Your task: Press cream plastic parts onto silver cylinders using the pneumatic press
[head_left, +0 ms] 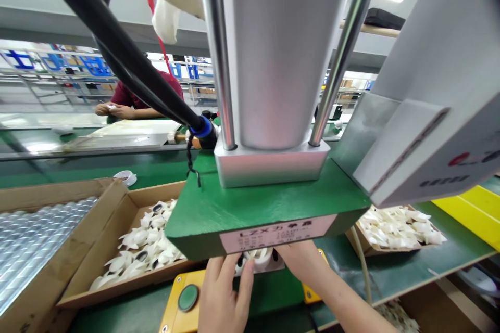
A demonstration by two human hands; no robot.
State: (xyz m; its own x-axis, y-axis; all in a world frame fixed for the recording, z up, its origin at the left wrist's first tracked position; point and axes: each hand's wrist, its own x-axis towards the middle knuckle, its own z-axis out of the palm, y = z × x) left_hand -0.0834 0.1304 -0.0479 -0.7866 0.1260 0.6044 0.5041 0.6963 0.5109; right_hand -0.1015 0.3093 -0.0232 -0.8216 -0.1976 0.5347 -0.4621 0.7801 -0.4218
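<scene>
The left hand [224,296] reached in under a green-painted metal block [269,200], its thumb and fingers a little apart in a narrow spread at the near side of a round white plastic part [260,260]. Whether those fingertips pressed on the part or only stood against it could not be told, since the block covered some of them. The right hand [299,257] came in from the other side, its fingers hidden behind the block's lower edge, so its grip could not be told either. The white part lay between the two hands, partly covered from above, with dark spots showing beside it.

Directly above the hands, the block bore a pale printed label [278,234] on its front and carried a thick silver metal cylinder [285,52] flanked by two shiny metal rods. Just beside the left hand, on its outer side, was a yellow box with a round green button [188,298]; another yellow box [310,294] showed partly behind the right forearm.

Farther left of the left hand, a brown cardboard tray [96,250] held a heap of white curved plastic pieces [156,237]. Beyond the right hand, to its right, more such pieces filled a second cardboard tray [354,244]. Well beyond both hands, across the bench, a co-worker in a dark red sleeve [127,96] held something small and white.
</scene>
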